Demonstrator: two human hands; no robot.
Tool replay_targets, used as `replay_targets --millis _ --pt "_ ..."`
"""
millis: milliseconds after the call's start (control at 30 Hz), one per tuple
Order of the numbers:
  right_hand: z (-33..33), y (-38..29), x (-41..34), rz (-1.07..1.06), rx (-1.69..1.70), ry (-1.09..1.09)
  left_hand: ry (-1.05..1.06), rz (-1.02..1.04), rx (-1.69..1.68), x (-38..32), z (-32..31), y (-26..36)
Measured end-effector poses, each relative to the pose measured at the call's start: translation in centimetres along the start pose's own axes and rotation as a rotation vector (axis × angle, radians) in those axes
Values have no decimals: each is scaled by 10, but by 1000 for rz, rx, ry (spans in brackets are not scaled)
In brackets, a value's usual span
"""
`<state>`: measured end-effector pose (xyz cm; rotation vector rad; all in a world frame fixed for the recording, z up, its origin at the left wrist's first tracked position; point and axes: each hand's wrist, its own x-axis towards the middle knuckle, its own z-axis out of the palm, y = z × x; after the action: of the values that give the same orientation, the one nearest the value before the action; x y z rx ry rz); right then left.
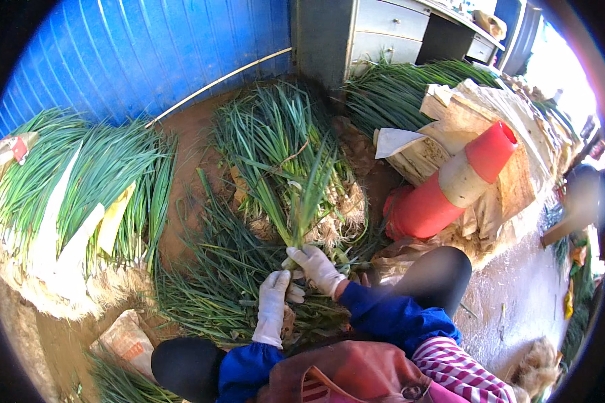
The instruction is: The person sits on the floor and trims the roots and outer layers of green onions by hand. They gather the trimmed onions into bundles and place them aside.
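Observation:
My right hand (318, 269), in a white glove, is closed around the lower stalk of a long-leaved green plant (302, 211) that looks like a green onion. Its leaves fan away from me. Just below, my left hand (273, 302), also gloved, has its fingers curled at the stalk's base end; the root end is mostly hidden by the hands. Under both hands spreads a heap of loose green leaves (217, 282). Beyond it lies a pile of whole plants (282, 126), their pale roots (350, 206) toward the right and near side.
On the left rests a large stack of similar plants (96, 171) with light strips across it. A red-and-white traffic cone (451, 186) leans over sacking (519, 171) at right. Behind stand a blue corrugated wall (181, 45) and a desk (390, 38). A sack (126, 342) lies near my left knee.

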<state>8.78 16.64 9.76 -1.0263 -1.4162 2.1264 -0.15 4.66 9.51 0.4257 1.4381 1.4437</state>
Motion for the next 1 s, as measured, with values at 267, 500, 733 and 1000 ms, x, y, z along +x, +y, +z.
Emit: replay_targets --millis 267,500,733,1000 --pt "35 -35 -21 -470 -661 -63 279 256 -314 -18 4 23" --pt "31 -29 -32 158 -150 -592 284 -22 -495 -13 -17 8" --pt "40 -42 -53 170 20 -1069 263 -153 -680 -4 -46 -4" --pt "2 15 39 178 -38 -327 82 10 -542 -25 -26 2"
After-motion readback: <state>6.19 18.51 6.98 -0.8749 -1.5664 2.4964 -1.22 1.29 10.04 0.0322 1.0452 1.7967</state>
